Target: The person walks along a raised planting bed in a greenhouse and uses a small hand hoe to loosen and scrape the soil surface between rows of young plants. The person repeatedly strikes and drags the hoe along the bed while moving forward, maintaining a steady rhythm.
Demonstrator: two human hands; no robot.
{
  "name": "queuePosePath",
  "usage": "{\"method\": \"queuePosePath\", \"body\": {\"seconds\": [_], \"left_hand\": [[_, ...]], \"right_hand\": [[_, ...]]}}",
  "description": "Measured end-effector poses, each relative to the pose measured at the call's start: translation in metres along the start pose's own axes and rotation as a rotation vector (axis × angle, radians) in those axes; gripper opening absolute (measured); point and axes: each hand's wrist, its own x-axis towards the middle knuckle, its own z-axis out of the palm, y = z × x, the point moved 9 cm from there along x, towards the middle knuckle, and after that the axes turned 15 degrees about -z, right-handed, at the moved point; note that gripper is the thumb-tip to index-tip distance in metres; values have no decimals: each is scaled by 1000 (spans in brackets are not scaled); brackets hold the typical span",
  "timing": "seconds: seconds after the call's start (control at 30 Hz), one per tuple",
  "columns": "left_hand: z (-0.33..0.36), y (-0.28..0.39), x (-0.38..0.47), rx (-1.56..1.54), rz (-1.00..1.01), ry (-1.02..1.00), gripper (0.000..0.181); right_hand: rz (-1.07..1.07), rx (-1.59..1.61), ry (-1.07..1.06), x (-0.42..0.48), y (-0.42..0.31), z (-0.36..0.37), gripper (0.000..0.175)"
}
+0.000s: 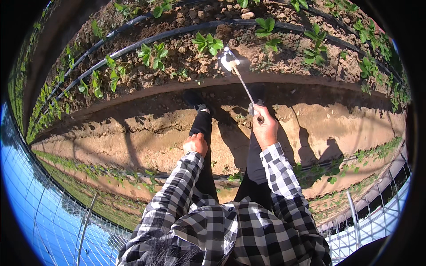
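Observation:
My right hand (265, 128) is wrapped around the handle of a small hand hoe (244, 84); the round butt of the handle shows above my fingers. The hoe's thin shaft runs up to a metal blade (229, 60), which glares in the sun against the soil of the raised bed (239, 71). Just left of the blade grows a young leafy plant (208, 44), apart from my hands. My left hand (195, 144) rests on my left leg in dark trousers (202, 124), its fingers curled in, and I see nothing in it.
Black drip irrigation hoses (186, 30) run along the bed between several young plants (265, 26). Loose clods (248, 15) lie on the soil. My shoes (194, 99) stand in the dirt furrow (159, 129). Behind me is another planted row (149, 176) and a wire mesh fence (50, 212).

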Motion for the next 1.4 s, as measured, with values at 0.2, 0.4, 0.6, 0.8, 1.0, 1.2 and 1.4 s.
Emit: {"method": "queuePosePath", "body": {"seconds": [0.2,0.4,0.6,0.8,1.0,1.2,1.4], "left_hand": [[5,-3,8,109,13,-97,6],[7,-19,4,279,24,-211,9],[6,-20,4,275,1,-163,11],[18,-7,-5,272,5,-138,11],[18,3,-8,247,5,-80,12],[13,15,-11,220,-16,-67,11],[12,17,-9,180,6,-42,13]], "right_hand": [[353,281,261,-95,22,-63,19],[632,470,488,-129,62,-33,14],[805,1065,753,-124,91,36,15],[372,360,497,-99,85,-25,14],[39,-46,248,-50,85,-68,20],[401,456,256,-32,122,-55,22],[-99,-151,108,-9,69,-88,29]]}}
